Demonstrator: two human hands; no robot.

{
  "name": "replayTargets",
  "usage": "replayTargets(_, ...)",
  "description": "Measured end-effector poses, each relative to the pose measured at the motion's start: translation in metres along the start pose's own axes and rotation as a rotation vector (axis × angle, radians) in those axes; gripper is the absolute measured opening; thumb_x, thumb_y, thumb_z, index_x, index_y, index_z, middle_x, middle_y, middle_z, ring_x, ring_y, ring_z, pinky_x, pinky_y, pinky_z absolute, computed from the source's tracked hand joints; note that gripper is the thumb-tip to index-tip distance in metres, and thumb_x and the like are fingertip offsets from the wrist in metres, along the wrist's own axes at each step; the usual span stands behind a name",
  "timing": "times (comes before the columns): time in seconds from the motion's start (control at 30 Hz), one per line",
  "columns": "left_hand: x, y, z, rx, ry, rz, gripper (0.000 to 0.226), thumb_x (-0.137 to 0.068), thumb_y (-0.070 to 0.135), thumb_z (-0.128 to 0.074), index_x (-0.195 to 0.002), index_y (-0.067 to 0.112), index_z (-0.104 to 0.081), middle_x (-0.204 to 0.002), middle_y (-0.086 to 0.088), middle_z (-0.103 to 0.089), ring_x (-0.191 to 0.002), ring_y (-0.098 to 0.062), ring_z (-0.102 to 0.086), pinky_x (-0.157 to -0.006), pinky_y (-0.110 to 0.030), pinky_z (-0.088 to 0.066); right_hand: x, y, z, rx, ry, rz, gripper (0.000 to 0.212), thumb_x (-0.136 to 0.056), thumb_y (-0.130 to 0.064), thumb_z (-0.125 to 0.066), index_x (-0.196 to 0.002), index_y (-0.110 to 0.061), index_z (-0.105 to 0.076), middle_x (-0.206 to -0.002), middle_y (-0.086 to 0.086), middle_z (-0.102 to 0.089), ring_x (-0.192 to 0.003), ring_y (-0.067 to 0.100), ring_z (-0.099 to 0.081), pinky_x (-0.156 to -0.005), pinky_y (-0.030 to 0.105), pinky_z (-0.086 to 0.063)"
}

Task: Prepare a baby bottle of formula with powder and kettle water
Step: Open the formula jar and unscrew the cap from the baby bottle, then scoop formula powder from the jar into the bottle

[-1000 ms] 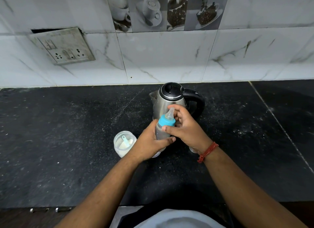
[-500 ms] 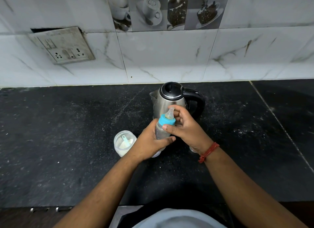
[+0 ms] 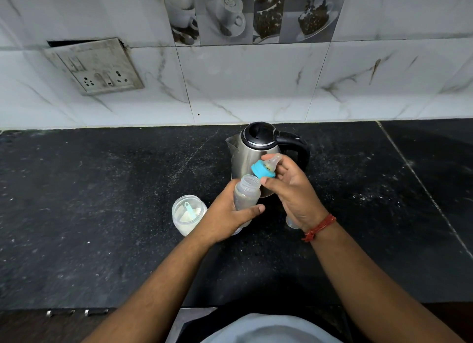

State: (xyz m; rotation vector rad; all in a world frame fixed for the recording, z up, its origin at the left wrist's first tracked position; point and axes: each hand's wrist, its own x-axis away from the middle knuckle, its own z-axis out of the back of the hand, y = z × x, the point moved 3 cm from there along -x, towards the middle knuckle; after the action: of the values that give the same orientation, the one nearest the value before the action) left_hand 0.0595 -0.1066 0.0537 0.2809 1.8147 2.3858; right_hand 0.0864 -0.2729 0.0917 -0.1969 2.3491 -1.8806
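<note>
My left hand grips a clear baby bottle around its body, tilted a little, its mouth open. Just above and right of that mouth, my right hand holds the blue screw cap with its clear teat, lifted off and tipped sideways. Right behind both hands stands a steel kettle with a black lid and a black handle pointing right. An open clear jar of white powder with a pale blue scoop inside sits on the counter left of my left hand.
The black stone counter is dusted with white specks and ends at a marble-tiled wall. A switch and socket plate hangs on the wall at upper left. A small clear object lies partly hidden under my right wrist.
The blue teat cap was on the bottle before; now my right hand has lifted it off and tipped it aside, leaving the bottle's mouth open. My left hand kept its hold.
</note>
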Motion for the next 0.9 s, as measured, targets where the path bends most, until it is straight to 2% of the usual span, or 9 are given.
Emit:
replayTargets(0.07,0.001,-0.001,-0.001,0.003,-0.015,0.0,0.055,-0.088,0.032,-0.081,-0.132,0.028,-0.049,-0.123,0.012,-0.064,-0.115,0.001,-0.06,-0.103,-0.025,-0.049,0.0,-0.003,0.006,0.056,0.045,0.028,0.043,-0.081,-0.004,-0.072,-0.122,-0.012,-0.061,-0.115,0.003,-0.069,-0.11,0.012,-0.065,-0.091,0.024,-0.052)
replayTargets(0.17,0.003,-0.006,-0.002,-0.022,-0.015,-0.002,0.05,-0.094,0.032,-0.073,-0.131,0.04,-0.041,-0.134,0.008,-0.053,-0.124,0.004,-0.052,-0.108,-0.017,-0.042,0.003,0.001,0.019,0.229,0.105,0.044,0.04,-0.085,0.002,-0.074,-0.121,-0.01,-0.061,-0.117,0.004,-0.068,-0.107,0.006,-0.065,-0.087,0.021,-0.052)
replayTargets(0.27,0.003,-0.011,-0.003,-0.12,0.009,-0.017,0.047,-0.095,0.027,-0.073,-0.122,0.048,-0.04,-0.13,0.006,-0.042,-0.12,0.017,-0.043,-0.101,-0.003,-0.033,0.007,0.015,0.036,0.443,0.139,0.003,0.042,-0.082,-0.008,-0.079,-0.117,-0.024,-0.061,-0.119,-0.005,-0.067,-0.111,0.007,-0.064,-0.092,0.023,-0.052)
replayTargets(0.33,0.001,-0.018,-0.004,-0.15,0.037,-0.024,0.05,-0.091,0.031,-0.078,-0.122,0.049,-0.044,-0.125,0.006,-0.045,-0.121,0.008,-0.046,-0.102,-0.009,-0.034,0.01,0.027,0.046,0.679,0.168,0.013,0.043,-0.079,-0.013,-0.082,-0.115,-0.024,-0.06,-0.117,-0.009,-0.064,-0.109,0.008,-0.06,-0.095,0.025,-0.049)
replayTargets(0.43,-0.004,-0.029,-0.007,-0.202,0.095,-0.014,0.055,-0.078,0.041,-0.08,-0.125,0.042,-0.051,-0.122,0.007,-0.054,-0.122,-0.015,-0.052,-0.105,-0.029,-0.041,0.014,0.045,0.054,0.987,0.136,0.055,0.044,-0.076,-0.017,-0.083,-0.113,-0.021,-0.059,-0.112,-0.007,-0.062,-0.107,0.015,-0.051,-0.092,0.028,-0.041)
replayTargets(0.6,-0.009,-0.04,-0.018,-0.242,0.069,0.03,0.049,-0.079,0.016,-0.086,-0.108,0.04,-0.055,-0.106,0.015,-0.065,-0.1,0.008,-0.06,-0.087,-0.013,-0.045,0.016,0.071,0.056,1.294,-0.007,0.088,0.046,-0.075,-0.02,-0.083,-0.114,-0.015,-0.061,-0.112,0.003,-0.065,-0.11,0.025,-0.055,-0.104,0.037,-0.042)
replayTargets(0.7,-0.01,-0.043,-0.023,-0.307,0.029,0.051,0.038,-0.08,0.022,-0.082,-0.105,0.036,-0.057,-0.101,0.013,-0.067,-0.096,-0.001,-0.063,-0.085,-0.028,-0.052,0.014,0.084,0.056,1.429,-0.055,0.061,0.047,-0.077,-0.025,-0.081,-0.118,-0.017,-0.06,-0.117,0.002,-0.065,-0.121,0.023,-0.054,-0.122,0.041,-0.023)
replayTargets(0.8,-0.012,-0.043,-0.026,-0.382,-0.008,0.067,0.036,-0.078,0.031,-0.078,-0.104,0.038,-0.055,-0.1,0.013,-0.066,-0.096,-0.005,-0.063,-0.088,-0.04,-0.054,0.011,0.094,0.056,1.544,-0.114,0.046,0.051,-0.08,-0.031,-0.077,-0.126,-0.02,-0.057,-0.125,0.0,-0.064,-0.134,0.021,-0.047,-0.126,0.042,-0.01)
replayTargets(0.9,-0.015,-0.045,-0.028,-0.455,-0.032,0.107,0.038,-0.075,0.042,-0.074,-0.105,0.042,-0.051,-0.101,0.015,-0.065,-0.098,-0.008,-0.063,-0.09,-0.045,-0.053,0.009,0.099,0.055,1.591,-0.129,0.033,0.058,-0.081,-0.034,-0.076,-0.132,-0.021,-0.052,-0.13,-0.001,-0.063,-0.14,0.02,-0.042,-0.127,0.044,-0.008)
